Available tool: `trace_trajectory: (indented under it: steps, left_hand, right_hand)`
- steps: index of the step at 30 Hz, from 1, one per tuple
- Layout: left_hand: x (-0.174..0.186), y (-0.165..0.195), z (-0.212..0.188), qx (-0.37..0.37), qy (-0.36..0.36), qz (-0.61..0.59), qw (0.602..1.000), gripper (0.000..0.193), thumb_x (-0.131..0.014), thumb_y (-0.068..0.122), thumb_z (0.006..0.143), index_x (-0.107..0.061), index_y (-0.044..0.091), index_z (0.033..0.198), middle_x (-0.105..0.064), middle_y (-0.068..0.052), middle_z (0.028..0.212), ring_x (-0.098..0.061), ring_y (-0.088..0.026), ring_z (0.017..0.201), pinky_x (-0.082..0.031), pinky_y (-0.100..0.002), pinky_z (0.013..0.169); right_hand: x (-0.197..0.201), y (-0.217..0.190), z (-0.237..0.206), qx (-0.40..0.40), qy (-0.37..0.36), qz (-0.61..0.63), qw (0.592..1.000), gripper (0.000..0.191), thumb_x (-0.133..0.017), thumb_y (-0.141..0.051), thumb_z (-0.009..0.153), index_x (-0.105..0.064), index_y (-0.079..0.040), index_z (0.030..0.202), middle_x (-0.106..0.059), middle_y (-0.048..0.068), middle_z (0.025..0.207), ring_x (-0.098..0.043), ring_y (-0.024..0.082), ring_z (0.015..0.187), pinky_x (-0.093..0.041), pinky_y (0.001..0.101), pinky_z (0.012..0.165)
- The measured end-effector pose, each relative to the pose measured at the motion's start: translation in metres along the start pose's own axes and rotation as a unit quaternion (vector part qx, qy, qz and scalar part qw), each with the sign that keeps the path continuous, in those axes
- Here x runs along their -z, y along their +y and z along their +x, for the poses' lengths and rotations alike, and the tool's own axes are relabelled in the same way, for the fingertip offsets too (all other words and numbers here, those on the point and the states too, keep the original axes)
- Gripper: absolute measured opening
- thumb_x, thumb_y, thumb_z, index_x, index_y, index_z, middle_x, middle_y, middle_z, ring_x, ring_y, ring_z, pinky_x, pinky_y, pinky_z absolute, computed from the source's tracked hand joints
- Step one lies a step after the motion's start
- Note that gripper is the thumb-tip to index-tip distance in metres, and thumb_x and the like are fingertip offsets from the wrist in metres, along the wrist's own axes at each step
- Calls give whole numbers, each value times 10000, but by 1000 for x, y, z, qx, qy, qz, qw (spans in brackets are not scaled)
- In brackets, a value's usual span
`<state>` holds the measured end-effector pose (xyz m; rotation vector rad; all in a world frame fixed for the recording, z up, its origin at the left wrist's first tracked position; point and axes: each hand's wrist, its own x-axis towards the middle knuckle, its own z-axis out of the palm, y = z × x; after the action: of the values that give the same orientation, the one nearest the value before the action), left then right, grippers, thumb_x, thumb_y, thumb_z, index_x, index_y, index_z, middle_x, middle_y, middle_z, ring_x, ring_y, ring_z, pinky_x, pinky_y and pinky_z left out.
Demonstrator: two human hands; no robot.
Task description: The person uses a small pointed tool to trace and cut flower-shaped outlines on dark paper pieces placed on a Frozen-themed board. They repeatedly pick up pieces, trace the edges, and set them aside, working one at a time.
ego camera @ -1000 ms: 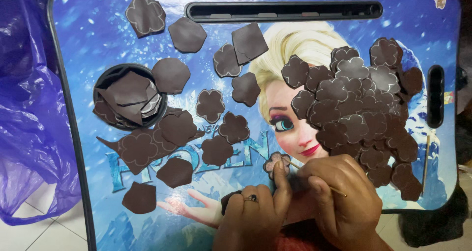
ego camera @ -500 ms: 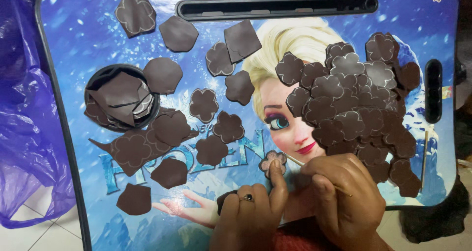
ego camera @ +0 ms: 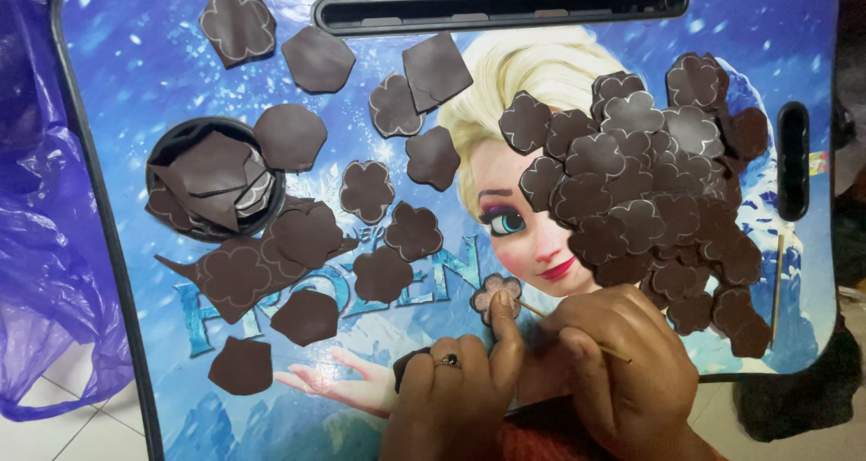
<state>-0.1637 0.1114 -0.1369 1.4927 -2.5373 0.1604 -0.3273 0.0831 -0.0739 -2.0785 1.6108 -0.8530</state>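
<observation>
Blue cartoon-printed lap table (ego camera: pixel 135 73) over pale tile floor (ego camera: pixel 63 429), purple plastic bag (ego camera: pixel 36 226) at left. Strewn with brown flower cutouts (ego camera: pixel 640 190). Left hand (ego camera: pixel 456 393) pinching a small flower piece (ego camera: pixel 497 295) at near edge; right hand (ego camera: pixel 631 366) gripping a thin stick (ego camera: pixel 577 335). Round cup holder (ego camera: pixel 215 178) crammed with scraps, contents unclear.

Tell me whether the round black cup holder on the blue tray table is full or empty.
Full. The round black cup holder on the blue tray table holds brown cut scraps that overlap and cover most of its inside.
</observation>
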Motion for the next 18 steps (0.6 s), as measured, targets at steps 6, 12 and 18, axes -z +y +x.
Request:
trace_trajectory:
  steps: [6, 12, 18]
  left_hand:
    - [1, -1, 0, -1, -1, 9, 1000, 385, -577, 244, 937, -677, 155, 1299, -413, 50, 621, -466, -112, 540, -334, -310, 515]
    - [1, 0, 0, 8, 1, -2, 1000, 391, -586, 245, 917, -680, 158, 1286, -409, 50, 614, -462, -115, 535, -328, -316, 507]
    - [2, 0, 0, 11, 4, -7, 1000, 383, -588, 244, 917, -681, 158, 1278, -409, 50, 625, -458, -116, 545, -329, -318, 513]
  right_hand:
    - [-1, 1, 0, -1, 6, 4, 1000, 71, -585, -40, 990, -649, -13, 972, -700, 85, 917, -676, 229, 806, -526, 343, 777]
    - [-3, 0, 1, -12, 25, 4, 1000, 59, -589, -23, 1000, -638, -13, 969, -701, 77, 909, -670, 211, 792, -538, 327, 762]
    - [-2, -1, 3, -6, 29, -15, 999, 66, -586, -30, 1008, -636, -14, 968, -694, 76, 902, -659, 217, 794, -532, 330, 761]
